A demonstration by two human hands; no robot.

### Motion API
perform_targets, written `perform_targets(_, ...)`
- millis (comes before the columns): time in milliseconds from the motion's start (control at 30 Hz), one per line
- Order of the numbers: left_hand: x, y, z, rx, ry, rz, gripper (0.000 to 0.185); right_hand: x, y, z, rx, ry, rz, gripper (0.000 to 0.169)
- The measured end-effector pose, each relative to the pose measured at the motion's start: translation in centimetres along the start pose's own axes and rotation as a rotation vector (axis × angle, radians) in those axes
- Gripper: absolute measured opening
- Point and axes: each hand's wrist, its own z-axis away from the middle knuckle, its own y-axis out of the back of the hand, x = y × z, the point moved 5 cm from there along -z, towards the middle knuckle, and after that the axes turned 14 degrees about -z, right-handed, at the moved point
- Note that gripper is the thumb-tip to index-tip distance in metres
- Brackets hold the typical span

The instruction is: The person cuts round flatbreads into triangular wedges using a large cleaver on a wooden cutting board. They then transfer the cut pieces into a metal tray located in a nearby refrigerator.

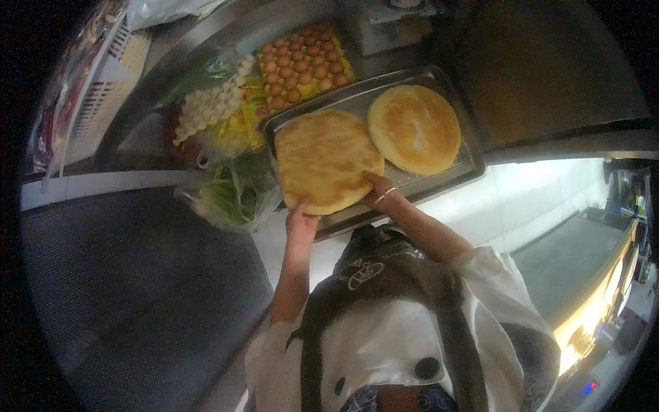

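A large browned flatbread (327, 154) lies over the left part of a rectangular metal tray (476, 165). My left hand (301, 224) grips its near edge, thumb on top and the other fingers mostly hidden beneath. At the bread's near right edge my right hand (378, 191), with a bangle at the wrist, holds it in the same way, its fingers largely out of sight. A second, round flatbread (414, 129) rests on the right side of the tray, close beside the first; neither hand touches it.
Beyond the tray stands a carton of brown eggs (304, 64). To its left are an empty egg carton (211, 103), a yellow bag (252, 105) and leafy greens in a clear plastic bag (231, 198). A white plastic basket (105, 98) stands at the far left.
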Motion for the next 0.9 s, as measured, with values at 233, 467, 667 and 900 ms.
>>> perform_targets(233, 4.7, 0.7, 5.5, 0.09, -0.094, 0.083, 0.044, 2.6, -8.1, 5.8, -0.148, 0.098, -0.147, 0.032)
perform_targets(467, 6.5, 1.5, 5.7, -0.063, 0.051, 0.006, 0.036, -0.2, -10.3, 13.8, -0.116, 0.301, 0.388, 0.038)
perform_targets(667, 6.0, -2.8, 4.9, -0.224, 0.305, -0.47, 0.053, -7.4, -6.3, 17.8, 0.217, 0.367, -0.011, 0.027)
perform_targets(900, 2.4, -14.3, -0.4, -0.724, 0.429, -0.741, 0.057, -8.7, 2.6, 23.1, 0.189, 0.855, -0.401, 0.029)
